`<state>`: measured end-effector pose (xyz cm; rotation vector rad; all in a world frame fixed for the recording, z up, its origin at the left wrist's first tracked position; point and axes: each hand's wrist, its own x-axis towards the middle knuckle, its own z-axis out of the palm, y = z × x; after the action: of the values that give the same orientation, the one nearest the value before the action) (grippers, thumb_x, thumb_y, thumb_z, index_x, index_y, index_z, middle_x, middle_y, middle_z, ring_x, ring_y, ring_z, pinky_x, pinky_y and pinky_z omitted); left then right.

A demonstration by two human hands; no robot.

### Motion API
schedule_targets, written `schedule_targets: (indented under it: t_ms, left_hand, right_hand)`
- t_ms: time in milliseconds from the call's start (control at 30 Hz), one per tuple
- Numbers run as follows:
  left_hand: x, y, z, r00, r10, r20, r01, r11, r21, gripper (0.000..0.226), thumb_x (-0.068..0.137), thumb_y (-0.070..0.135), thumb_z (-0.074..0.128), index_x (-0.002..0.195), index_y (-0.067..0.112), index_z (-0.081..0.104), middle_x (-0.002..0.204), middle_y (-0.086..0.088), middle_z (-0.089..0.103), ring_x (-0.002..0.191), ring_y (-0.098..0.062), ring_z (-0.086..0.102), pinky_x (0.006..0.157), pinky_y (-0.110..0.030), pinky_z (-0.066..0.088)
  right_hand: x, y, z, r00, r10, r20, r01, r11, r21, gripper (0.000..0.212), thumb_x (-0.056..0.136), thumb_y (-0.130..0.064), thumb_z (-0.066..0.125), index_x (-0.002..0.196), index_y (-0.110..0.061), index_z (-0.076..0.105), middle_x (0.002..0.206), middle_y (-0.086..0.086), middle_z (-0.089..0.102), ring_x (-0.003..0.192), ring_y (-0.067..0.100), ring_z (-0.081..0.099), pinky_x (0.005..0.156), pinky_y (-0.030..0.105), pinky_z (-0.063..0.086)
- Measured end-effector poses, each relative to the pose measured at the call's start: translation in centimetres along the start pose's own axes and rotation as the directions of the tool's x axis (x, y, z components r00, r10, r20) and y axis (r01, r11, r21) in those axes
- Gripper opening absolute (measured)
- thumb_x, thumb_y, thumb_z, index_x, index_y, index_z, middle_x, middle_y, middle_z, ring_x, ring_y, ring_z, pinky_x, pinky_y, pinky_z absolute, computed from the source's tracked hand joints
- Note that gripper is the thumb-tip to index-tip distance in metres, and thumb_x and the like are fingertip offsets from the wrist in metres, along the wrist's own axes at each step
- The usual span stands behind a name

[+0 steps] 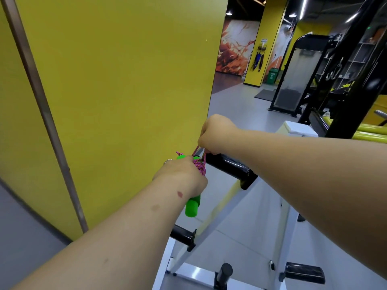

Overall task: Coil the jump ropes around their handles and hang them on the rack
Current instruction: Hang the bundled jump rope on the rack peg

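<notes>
The left hand grips the green handles so the rope stays wound. Right fingers pinch a loop just beside the peg, ready to hang it.

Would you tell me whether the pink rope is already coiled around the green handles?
Mostly coiled: the pink rope wraps the green handles, with a loop pinched by the right hand.

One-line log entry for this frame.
left hand: grips green foam handles | right hand: pinches pink braided rope loop | black rack peg: bare
</notes>
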<state>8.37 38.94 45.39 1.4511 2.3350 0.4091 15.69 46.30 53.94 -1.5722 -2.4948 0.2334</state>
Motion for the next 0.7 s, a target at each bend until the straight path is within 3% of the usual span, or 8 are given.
schedule_targets:
  t_ms: [100,233,367,533,700]
  left_hand:
    - [0.0,-0.1,-0.5,1.0,0.022,0.002,-0.022,0.999,0.025,0.03,0.077,0.044,0.051,0.105,0.033,0.051,0.105,-0.006,0.063,0.089,-0.026,0.062,0.076,-0.036,0.057]
    - [0.0,0.0,-1.6,0.999,0.042,0.032,-0.044,0.995,0.087,0.033,0.085,0.044,0.055,0.115,0.032,0.052,0.106,-0.003,0.066,0.073,-0.016,0.057,0.06,-0.029,0.047]
    - [-0.3,0.7,-2.1,0.998,0.04,0.042,-0.045,0.992,0.121,0.029,0.087,0.041,0.057,0.112,0.027,0.055,0.1,-0.002,0.066,0.07,-0.017,0.059,0.061,-0.029,0.05]
    - [-0.7,1.7,-2.4,0.995,0.049,0.084,-0.063,0.983,0.175,0.031,0.091,0.04,0.056,0.116,0.021,0.059,0.103,-0.004,0.066,0.087,-0.025,0.061,0.068,-0.029,0.049]
    - [-2.0,3.0,-2.0,0.987,0.047,0.156,-0.057,0.996,0.061,0.033,0.095,0.039,0.058,0.121,0.019,0.062,0.104,-0.003,0.07,0.082,-0.024,0.065,0.066,-0.029,0.048]
  right_hand:
    - [-0.1,0.1,-0.5,0.999,0.036,0.029,-0.037,0.999,0.036,0.017,0.079,-0.002,0.053,0.063,-0.007,0.055,0.065,0.014,0.063,0.055,0.026,0.055,0.057,0.027,0.048]
    - [-0.1,0.8,-1.0,0.99,0.1,0.102,-0.118,0.974,0.191,0.015,0.089,-0.003,0.052,0.075,-0.002,0.057,0.061,0.015,0.062,0.053,0.028,0.057,0.061,0.036,0.055]
    - [-0.2,1.1,-1.3,0.961,0.209,0.183,-0.252,0.933,0.257,0.016,0.094,-0.005,0.053,0.078,-0.004,0.056,0.061,0.011,0.061,0.057,0.024,0.057,0.068,0.033,0.055]
    - [-0.3,2.2,-1.2,0.918,0.325,0.229,-0.389,0.852,0.35,0.007,0.096,-0.005,0.054,0.097,-0.005,0.06,0.061,0.008,0.058,0.049,0.014,0.053,0.055,0.025,0.05]
    - [-1.2,3.0,-1.3,0.931,0.317,0.183,-0.358,0.891,0.279,0.013,0.095,-0.001,0.048,0.083,-0.004,0.054,0.062,0.012,0.057,0.051,0.02,0.054,0.053,0.029,0.049]
